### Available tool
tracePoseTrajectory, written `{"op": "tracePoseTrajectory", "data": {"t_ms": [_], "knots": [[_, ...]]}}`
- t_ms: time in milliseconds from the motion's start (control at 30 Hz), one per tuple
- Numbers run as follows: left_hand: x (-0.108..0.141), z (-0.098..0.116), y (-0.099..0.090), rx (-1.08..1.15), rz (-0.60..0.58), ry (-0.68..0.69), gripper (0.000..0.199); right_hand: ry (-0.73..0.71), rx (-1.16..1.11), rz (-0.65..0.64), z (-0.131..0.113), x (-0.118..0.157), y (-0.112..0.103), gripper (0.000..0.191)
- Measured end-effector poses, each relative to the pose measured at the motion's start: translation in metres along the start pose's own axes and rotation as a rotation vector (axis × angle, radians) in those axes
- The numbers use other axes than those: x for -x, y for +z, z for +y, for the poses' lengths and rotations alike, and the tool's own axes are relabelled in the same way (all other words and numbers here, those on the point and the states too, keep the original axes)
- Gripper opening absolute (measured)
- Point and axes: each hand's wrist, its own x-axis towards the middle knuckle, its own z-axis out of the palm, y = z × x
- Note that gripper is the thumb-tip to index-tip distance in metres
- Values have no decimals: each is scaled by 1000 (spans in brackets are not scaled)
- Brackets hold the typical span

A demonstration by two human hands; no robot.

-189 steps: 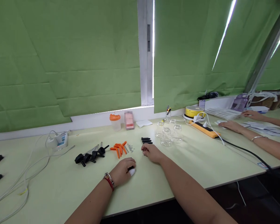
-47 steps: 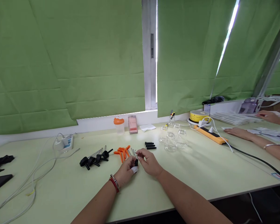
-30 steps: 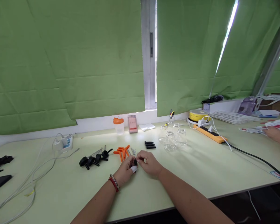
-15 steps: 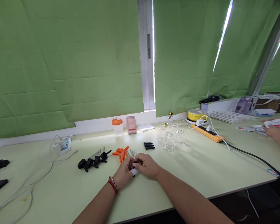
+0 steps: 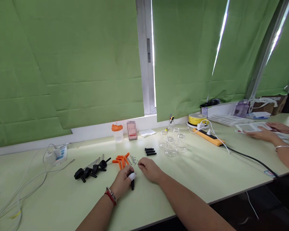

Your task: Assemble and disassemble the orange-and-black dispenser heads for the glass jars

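Note:
My left hand (image 5: 124, 180) is closed around a black tapered handle (image 5: 132, 184), its lower end sticking out below the thumb; a white wrap covers that thumb. Just to the right, my right hand (image 5: 149, 170) has its fingers curled and pinched together, and whatever lies between the fingertips is hidden. Beyond the hands are small metal screws (image 5: 133, 159) and several orange angled plastic pieces (image 5: 121, 159). Three more black handles (image 5: 150, 151) lie side by side farther back. On the left are several black round knobs (image 5: 87, 173) with side handles and metal rods.
Clear glass jars (image 5: 170, 147) stand right of centre. Behind are an orange-lidded cup (image 5: 118, 133) and a small box (image 5: 132, 131). An orange power strip (image 5: 208, 138) and white cables (image 5: 26, 183) cross the table. At right, another person's hands (image 5: 267, 132) hold a white flat item.
My hands have come apart: the left has drawn down and left with the black handle, now showing more clearly. The view has turned slightly right. The other person's hands have shifted with the white item.

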Motion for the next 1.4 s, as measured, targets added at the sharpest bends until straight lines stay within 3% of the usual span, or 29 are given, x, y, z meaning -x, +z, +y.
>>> {"op": "tracePoseTrajectory", "data": {"t_ms": [133,267,367,433,600,867,1233,1400], "knots": [[1,-2,-10,-68,-25,-28,15,262,189,170,32,-6,-15,25],[2,-3,-23,-176,-55,-43,19,332,212,171,56,-8,-26,28],[4,-2,-35,-336,-50,21,21,342,205,159,62,-7,-26,29],[6,-2,-43,-424,-53,63,21,342,196,152,63,-7,-25,29],[9,-6,-63,-438,-60,-1,23,337,159,131,62,-6,-27,27],[9,-16,-83,-520,25,-32,22,339,50,62,61,-4,-31,19],[10,-14,-84,-584,95,11,18,312,-106,-82,52,3,-41,14],[10,-4,-78,-574,316,161,17,301,-225,-175,43,4,-36,15]]}}
